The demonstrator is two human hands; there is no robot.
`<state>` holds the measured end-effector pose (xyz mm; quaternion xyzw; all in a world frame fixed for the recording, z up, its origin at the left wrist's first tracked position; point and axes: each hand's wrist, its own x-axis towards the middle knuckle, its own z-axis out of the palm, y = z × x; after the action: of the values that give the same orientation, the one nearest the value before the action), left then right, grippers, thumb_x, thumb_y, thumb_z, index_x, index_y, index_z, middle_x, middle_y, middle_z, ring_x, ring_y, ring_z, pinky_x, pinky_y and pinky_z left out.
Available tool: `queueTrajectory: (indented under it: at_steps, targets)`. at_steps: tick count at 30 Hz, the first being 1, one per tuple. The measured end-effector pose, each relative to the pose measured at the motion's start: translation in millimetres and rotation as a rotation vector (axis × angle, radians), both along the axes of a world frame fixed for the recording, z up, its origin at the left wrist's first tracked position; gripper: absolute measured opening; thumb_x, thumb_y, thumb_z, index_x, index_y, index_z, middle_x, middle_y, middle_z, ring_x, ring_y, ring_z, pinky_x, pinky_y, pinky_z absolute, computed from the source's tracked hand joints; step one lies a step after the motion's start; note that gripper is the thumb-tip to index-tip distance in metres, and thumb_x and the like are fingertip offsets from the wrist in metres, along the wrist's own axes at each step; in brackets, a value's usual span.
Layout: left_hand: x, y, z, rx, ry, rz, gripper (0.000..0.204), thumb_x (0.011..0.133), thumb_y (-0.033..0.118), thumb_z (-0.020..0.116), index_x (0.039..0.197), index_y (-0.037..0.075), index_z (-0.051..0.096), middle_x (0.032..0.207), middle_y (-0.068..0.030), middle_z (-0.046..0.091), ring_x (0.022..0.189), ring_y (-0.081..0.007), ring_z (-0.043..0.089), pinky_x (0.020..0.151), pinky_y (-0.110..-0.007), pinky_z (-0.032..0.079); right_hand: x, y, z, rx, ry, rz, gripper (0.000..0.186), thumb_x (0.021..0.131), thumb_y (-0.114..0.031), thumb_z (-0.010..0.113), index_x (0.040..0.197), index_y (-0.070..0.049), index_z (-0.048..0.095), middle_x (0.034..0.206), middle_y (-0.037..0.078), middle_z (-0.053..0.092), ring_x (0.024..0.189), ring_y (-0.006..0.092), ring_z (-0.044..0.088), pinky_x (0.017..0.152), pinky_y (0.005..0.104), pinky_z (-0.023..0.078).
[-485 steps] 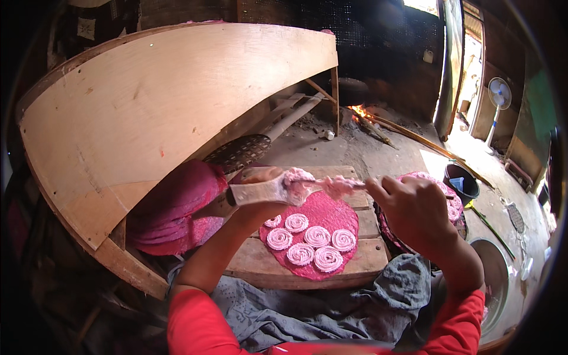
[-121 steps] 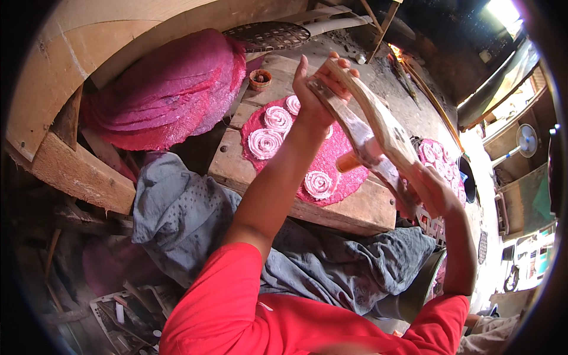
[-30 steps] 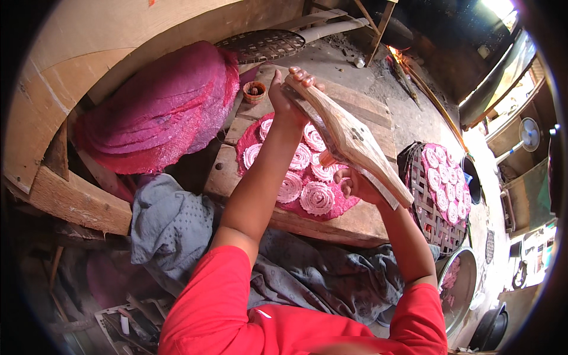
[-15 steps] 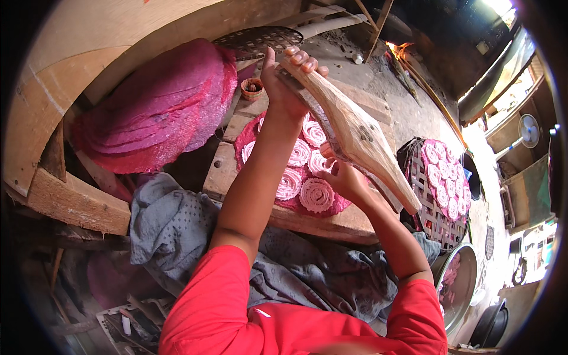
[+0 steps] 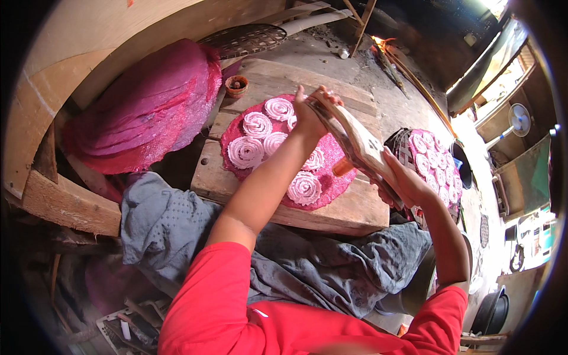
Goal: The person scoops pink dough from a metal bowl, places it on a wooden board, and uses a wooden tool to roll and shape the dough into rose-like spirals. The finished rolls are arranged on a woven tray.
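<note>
Both my hands are closed on a wooden lever press (image 5: 360, 137) made of two long pieces, held slanting over the board. My left hand (image 5: 313, 109) grips its upper far end, and my right hand (image 5: 408, 180) wraps round its lower near end. An orange-brown tube (image 5: 341, 167) sticks out beneath the press, over a round pink mesh mat (image 5: 332, 188). On the mat lie several pale pink noodle-like dough swirls (image 5: 305, 187), some partly hidden by my left forearm. The mat rests on a thick wooden board (image 5: 355, 212).
A small round pot (image 5: 236, 86) stands at the board's far left. Pink mesh mats (image 5: 148, 106) are heaped at left. A woven basket (image 5: 397, 144) at right carries another mat of swirls (image 5: 435, 163). A fire (image 5: 381, 42) burns at the back. Grey cloth (image 5: 331, 266) covers my lap.
My right hand has moved from under the press to its lower end and closed on it. The press has come down and nearer, with its two pieces closer together.
</note>
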<state>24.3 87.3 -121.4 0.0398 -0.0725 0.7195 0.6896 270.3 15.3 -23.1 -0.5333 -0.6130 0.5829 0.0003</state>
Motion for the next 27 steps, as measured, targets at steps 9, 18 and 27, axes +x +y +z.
queueTrajectory:
  at_steps: [9, 18, 27]
  targets:
    - [-0.4, -19.0, 44.7, 0.034, 0.043, 0.094, 0.054, 0.098, 0.051, 0.023, 0.084, 0.008, 0.052, 0.070, -0.0057, 0.050, 0.067, -0.0226, 0.049, 0.076, -0.042, 0.043, -0.5, -17.5, 37.3, 0.167, -0.112, -0.045, 0.071, 0.097, -0.065, 0.022, 0.083, -0.006, 0.060, 0.053, 0.004, 0.051, 0.044, 0.0127, 0.050, 0.040, 0.0302, 0.039]
    - [-3.2, -29.4, 67.5, 0.107, 0.058, 0.156, 0.045, 0.097, 0.045, 0.025, 0.082, 0.011, 0.050, 0.067, -0.0031, 0.047, 0.064, -0.0204, 0.048, 0.072, -0.040, 0.043, -9.8, -27.6, 49.2, 0.313, -0.127, -0.002, 0.073, 0.097, -0.063, 0.023, 0.079, -0.002, 0.058, 0.049, 0.005, 0.050, 0.038, 0.0138, 0.050, 0.036, 0.0309, 0.039]
    - [9.0, -18.2, 63.4, 0.047, -0.031, 0.100, 0.036, 0.094, 0.038, 0.029, 0.080, 0.011, 0.048, 0.066, -0.0020, 0.045, 0.060, -0.0187, 0.045, 0.068, -0.039, 0.043, -6.7, -27.5, 57.2, 0.444, -0.283, -0.061, 0.066, 0.097, -0.062, 0.031, 0.093, -0.004, 0.062, 0.056, 0.004, 0.053, 0.037, 0.0100, 0.046, 0.034, 0.0263, 0.038]
